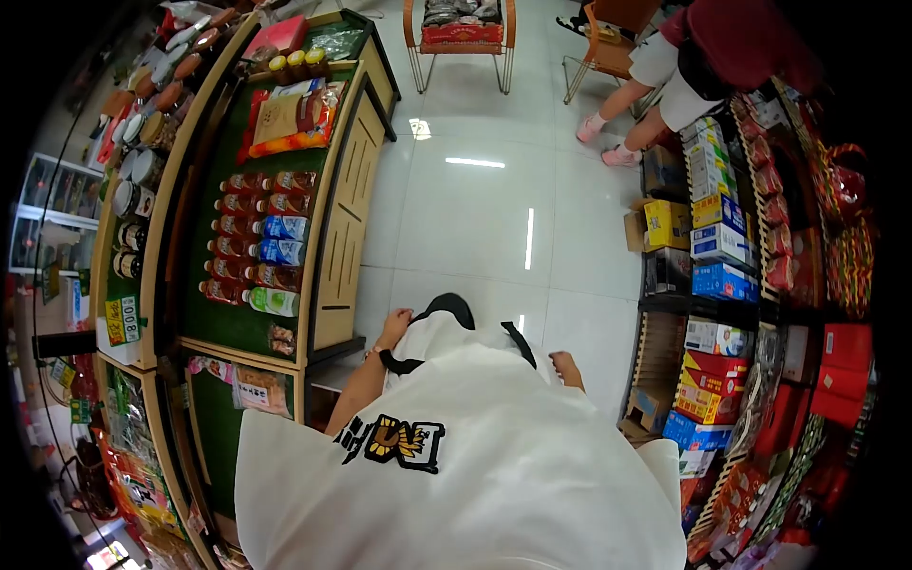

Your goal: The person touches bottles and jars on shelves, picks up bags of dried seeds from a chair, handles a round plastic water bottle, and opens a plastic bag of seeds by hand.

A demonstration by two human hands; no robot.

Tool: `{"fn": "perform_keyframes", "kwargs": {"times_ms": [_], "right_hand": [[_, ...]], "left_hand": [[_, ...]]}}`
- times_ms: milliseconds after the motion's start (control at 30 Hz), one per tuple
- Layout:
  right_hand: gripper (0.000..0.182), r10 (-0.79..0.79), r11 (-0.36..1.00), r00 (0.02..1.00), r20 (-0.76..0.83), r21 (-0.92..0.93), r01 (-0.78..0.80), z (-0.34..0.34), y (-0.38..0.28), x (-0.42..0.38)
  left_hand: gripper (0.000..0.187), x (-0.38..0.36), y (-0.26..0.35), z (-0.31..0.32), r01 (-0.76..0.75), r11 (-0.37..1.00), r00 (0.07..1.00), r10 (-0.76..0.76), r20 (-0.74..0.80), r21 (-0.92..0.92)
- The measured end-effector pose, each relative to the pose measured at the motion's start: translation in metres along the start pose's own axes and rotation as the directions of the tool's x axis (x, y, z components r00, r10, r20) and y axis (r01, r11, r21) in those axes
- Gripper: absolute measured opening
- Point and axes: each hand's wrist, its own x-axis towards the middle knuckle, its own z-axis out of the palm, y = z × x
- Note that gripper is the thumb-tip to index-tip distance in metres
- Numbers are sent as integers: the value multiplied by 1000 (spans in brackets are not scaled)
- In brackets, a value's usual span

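Note:
Low on my left side hangs my left hand (pixel 395 328), its fingers loosely curled and nothing showing in them. It is close to the end of a wooden shelf unit (pixel 344 214) but apart from it. My right hand (pixel 566 369) hangs beside my white shirt (pixel 494 456), small in view, its fingers also curled in with nothing visible in them. Black bands (pixel 446 306) show in front of my shirt, between the hands. On the unit's green top stand rows of bottled drinks (pixel 256 228), mostly reddish-brown, with a few blue and green labels.
Packaged goods (pixel 294 114) and jars (pixel 297 65) lie farther along the left unit. Boxes (pixel 717 237) fill the right shelves. A person in a dark red top (pixel 731 47) stands at the far right. Two chairs (pixel 460 47) stand ahead on the shiny tiled floor (pixel 475 218).

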Motion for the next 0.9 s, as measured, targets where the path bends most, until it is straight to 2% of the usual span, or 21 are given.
{"fn": "perform_keyframes", "kwargs": {"times_ms": [67, 100, 167, 233, 333, 367, 400, 433, 500, 533, 600, 667, 733, 800, 867, 900], "right_hand": [[29, -22, 999, 1000, -15, -46, 21, -5, -11, -4], [29, -22, 999, 1000, -15, -50, 21, -5, -21, -6], [30, -24, 992, 998, -65, 124, 32, -1, -40, -10], [30, -42, 993, 998, -55, 110, 47, -2, -51, 11], [30, -60, 994, 998, -26, 91, 62, -12, -87, 26], [34, 6, 989, 999, -34, 147, -1, -17, -106, 23], [38, 74, 977, 997, -33, 203, -66, -19, -119, 27], [38, 62, 976, 997, -39, 210, -53, -21, -134, 32], [37, 22, 988, 997, 79, 149, -34, -35, -156, 71], [33, 51, 968, 996, 73, 242, -67, -39, -176, 81], [30, 32, 994, 999, 16, 104, -33, -51, -229, 85], [31, -79, 990, 996, -31, 114, 82, -61, -264, 119], [31, -154, 976, 985, -83, 144, 164, -70, -319, 121], [31, -187, 968, 977, -99, 151, 200, -73, -370, 122], [32, -304, 935, 947, -100, 159, 317, -71, -406, 124], [32, -307, 935, 947, -99, 155, 319, -68, -417, 125]], "left_hand": [[31, 10, -10, -6, -126, 931, 989, 147, -36, 342], [31, 11, -17, -12, -115, 925, 991, 134, -29, 362], [30, 19, -36, -27, -35, 901, 999, 28, 24, 432], [30, 30, -42, -36, -6, 853, 997, -38, 74, 522], [30, 61, -42, -47, -51, 792, 991, -37, 131, 608], [30, 76, -38, -49, -74, 783, 989, -19, 144, 618], [30, 94, -32, -50, -100, 781, 988, 5, 154, 617], [30, 115, -24, -51, -131, 781, 986, 36, 165, 611], [30, 167, -3, -47, -227, 802, 970, 138, 198, 553], [31, 197, 9, -46, -289, 809, 955, 203, 217, 513], [31, 248, 48, -40, -325, 855, 944, 266, 195, 404], [31, 217, 195, -14, -58, 971, 998, 54, 24, 232], [28, 244, 240, -1, 13, 1000, 1000, -12, -17, 22], [28, 272, 268, 2, 15, 1000, 1000, -14, -7, 24], [28, 289, 277, 2, 25, 999, 1000, -25, -3, 21], [28, 298, 278, 1, 20, 998, 1000, -21, 5, 64]]}}
